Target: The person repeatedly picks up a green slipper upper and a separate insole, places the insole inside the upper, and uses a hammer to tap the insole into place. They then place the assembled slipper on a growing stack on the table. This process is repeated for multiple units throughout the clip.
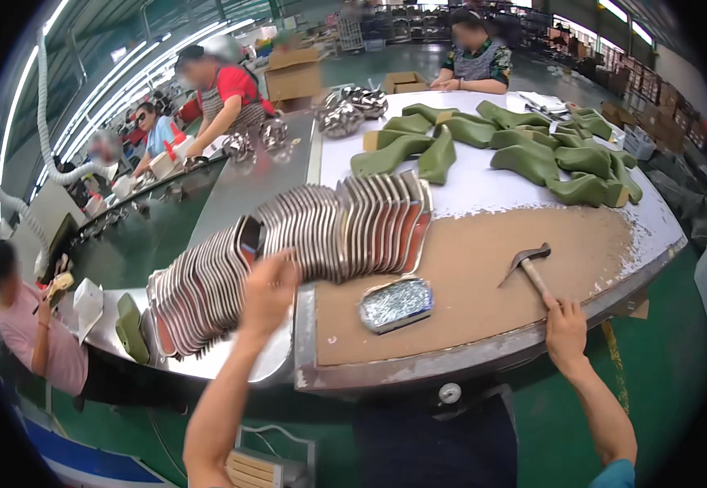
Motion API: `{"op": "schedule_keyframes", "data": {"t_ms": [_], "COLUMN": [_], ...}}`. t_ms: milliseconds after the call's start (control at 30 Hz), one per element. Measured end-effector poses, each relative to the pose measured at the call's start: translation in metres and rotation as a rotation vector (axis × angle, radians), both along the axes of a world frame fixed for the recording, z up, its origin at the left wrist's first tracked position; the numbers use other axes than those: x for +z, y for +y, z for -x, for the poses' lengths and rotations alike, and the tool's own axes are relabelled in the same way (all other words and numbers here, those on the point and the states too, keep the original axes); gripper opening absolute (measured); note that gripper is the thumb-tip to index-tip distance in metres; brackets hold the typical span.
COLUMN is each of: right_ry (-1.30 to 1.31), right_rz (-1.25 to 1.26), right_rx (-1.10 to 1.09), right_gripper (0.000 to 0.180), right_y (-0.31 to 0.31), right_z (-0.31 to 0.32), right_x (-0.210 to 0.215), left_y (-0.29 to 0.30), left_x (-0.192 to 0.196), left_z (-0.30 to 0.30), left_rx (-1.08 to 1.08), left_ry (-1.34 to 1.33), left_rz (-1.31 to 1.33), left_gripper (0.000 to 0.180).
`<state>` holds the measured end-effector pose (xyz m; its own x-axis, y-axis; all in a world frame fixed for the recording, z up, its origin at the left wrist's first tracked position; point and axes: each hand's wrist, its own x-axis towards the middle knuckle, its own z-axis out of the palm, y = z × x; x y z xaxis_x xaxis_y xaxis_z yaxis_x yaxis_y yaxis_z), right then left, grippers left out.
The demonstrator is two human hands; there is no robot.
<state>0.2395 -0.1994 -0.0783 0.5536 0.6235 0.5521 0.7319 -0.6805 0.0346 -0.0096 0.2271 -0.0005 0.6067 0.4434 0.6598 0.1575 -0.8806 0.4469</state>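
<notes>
Right grip (566, 332) wrapped round hammer (536, 278), left grip (270, 290), blurred, before metal plates (301, 224)

Count: 1 hammer (535, 277) in right hand (566, 332). 1 tub of silvery bits (406, 320) left of that grip. 3 groups of curved metal plates (386, 224) by left hand (270, 293), individual plates uncountable. Green lasts (524, 165): 12+ beyond hammer, 1 far left of left hand.

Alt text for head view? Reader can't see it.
A person's right hand holds a hammer at a brown-topped workbench; the left hand, blurred, is by a row of curved, metal-edged pieces. A tray of shiny bits sits between the hands; green shoe lasts lie farther back.
</notes>
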Motion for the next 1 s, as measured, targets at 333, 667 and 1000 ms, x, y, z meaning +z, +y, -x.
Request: {"op": "schedule_keyframes", "data": {"t_ms": [333,667,1000], "right_ry": [0.09,0.346,0.115], "right_rz": [-0.031,-0.333,-0.163], "right_rx": [0.075,0.016,-0.057], "right_gripper": [0.036,0.043,0.079], "right_y": [-0.008,-0.006,0.087], "right_z": [-0.002,-0.088,-0.295], "right_x": [0.007,0.035,0.036], "left_y": [-0.064,-0.05,-0.076], "left_x": [-0.055,0.008,-0.088], "left_z": [-0.215,-0.187,-0.008], "left_rx": [0.027,-0.524,-0.921], "left_ry": [0.514,-0.386,-0.613], "left_rz": [-0.376,1.249,1.63], "left_gripper": [0.043,0.021,0.054]}}
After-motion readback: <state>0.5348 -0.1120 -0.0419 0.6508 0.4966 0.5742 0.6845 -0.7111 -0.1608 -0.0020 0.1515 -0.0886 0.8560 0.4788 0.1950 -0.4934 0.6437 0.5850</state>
